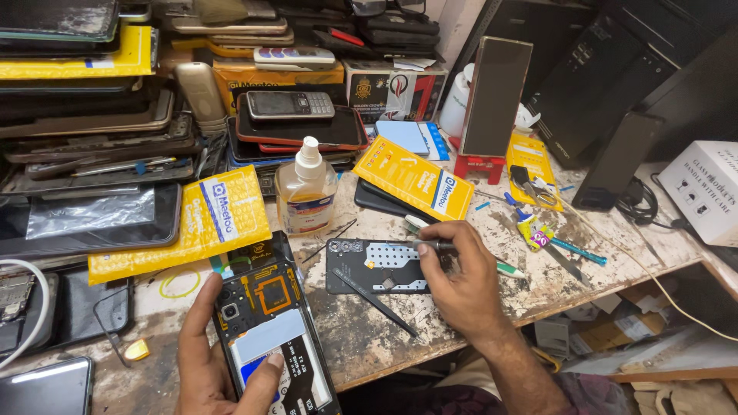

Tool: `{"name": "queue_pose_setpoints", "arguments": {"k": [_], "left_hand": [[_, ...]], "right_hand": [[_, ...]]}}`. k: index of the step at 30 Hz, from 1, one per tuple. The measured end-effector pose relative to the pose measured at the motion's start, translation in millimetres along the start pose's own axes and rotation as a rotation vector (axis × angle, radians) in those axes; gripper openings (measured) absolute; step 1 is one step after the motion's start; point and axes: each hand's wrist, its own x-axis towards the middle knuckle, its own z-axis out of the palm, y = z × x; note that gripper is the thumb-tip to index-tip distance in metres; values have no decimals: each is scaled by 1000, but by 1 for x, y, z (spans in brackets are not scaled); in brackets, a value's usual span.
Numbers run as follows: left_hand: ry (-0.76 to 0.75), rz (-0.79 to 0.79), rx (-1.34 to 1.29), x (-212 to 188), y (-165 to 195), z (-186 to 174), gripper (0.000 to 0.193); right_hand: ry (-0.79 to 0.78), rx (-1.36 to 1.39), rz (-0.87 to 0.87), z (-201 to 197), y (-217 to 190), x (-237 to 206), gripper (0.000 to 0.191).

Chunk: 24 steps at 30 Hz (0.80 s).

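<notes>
My left hand (219,357) holds an opened smartphone (273,330) with its back off, showing the battery and orange circuitry; my thumb rests on the battery. My right hand (461,277) grips a small screwdriver (430,246), its tip at the removed dark back plate (369,265) lying on the worn workbench (361,338). Black tweezers (374,301) lie across that plate's near edge.
A clear liquid bottle (306,192) stands behind the phone. Yellow packets (192,223) (415,183), stacked old phones (296,115), an upright phone on a red stand (492,100), hand tools (561,246) and a white box (703,188) crowd the bench.
</notes>
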Motion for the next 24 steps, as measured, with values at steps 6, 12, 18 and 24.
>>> {"name": "queue_pose_setpoints", "arguments": {"k": [6,12,18,24], "left_hand": [[-48,104,-14,-2,-2,-9,88],[-127,6,121,-18,18,-37,47],[-102,92,208,-33,59,-63,27],[-123,95,186,-34,70,-73,22]], "right_hand": [[50,173,-108,0,-10,-8,15],[14,580,212,12,-74,-31,23],[-72,645,179,44,-145,-55,21],[-109,684,130,60,-161,-61,21]]}}
